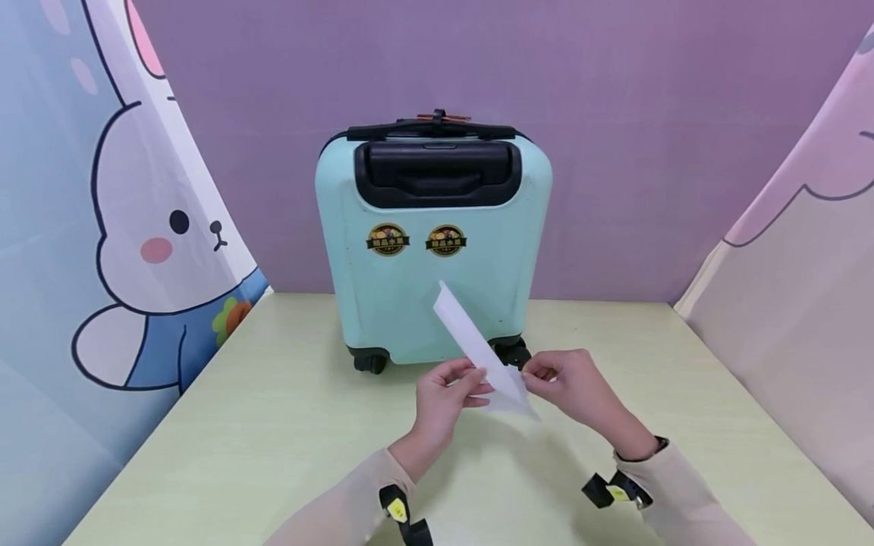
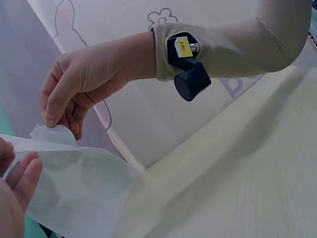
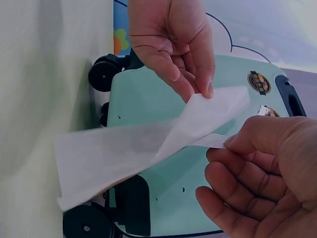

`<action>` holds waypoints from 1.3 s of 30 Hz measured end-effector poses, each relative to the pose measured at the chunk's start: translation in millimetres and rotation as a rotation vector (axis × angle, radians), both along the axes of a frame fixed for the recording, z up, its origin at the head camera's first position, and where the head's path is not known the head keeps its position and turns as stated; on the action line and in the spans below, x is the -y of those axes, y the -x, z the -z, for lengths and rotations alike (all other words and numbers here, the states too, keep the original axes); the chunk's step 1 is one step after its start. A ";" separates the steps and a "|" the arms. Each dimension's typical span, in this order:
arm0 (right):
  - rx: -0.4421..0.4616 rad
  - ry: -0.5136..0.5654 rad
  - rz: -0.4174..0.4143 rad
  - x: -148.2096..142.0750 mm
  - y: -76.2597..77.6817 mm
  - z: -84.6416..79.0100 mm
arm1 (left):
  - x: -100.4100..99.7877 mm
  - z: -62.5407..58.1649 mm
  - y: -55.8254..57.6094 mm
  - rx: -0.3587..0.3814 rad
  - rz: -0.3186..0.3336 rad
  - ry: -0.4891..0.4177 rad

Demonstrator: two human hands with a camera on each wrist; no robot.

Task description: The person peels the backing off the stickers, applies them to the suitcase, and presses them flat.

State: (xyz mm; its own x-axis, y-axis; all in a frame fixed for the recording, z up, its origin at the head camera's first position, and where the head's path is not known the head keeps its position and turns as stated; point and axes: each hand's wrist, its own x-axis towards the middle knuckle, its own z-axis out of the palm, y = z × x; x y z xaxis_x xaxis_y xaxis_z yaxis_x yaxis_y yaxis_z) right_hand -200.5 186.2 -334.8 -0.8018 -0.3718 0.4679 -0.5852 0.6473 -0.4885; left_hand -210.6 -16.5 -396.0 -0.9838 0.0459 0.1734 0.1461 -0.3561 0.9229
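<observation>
Two round stickers (image 1: 388, 240) are on the near face of the case (image 1: 403, 303), side by side; a further one seems under way, with fainter round shapes showing through the sheet (image 1: 471, 334) — apparently left to do. The sheet is up above the table (image 1: 273, 455), on the near side of the case, toward its lower right. The left hand (image 1: 438, 400) pinches it between thumb and fingers; the right hand (image 1: 572, 385) has thumb and fingertip together on a small pale piece (image 2: 58, 135) at its edge — seemingly not yet free.
</observation>
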 end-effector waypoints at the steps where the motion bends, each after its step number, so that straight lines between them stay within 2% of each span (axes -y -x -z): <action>1: 0.004 0.004 0.000 -0.6 0.0 -0.3 | -0.3 0.6 0.6 0.009 0.002 -0.005; 7: 0.015 0.015 0.005 -3.6 -0.2 -0.6 | -1.5 3.8 2.6 0.058 0.006 -0.037; 23: 0.029 0.028 0.006 -11.1 5.3 3.4 | 0.2 11.8 4.0 0.115 0.036 -0.120; 39: 0.041 0.044 0.062 -12.5 9.9 11.9 | 0.6 22.0 6.2 0.199 0.029 -0.135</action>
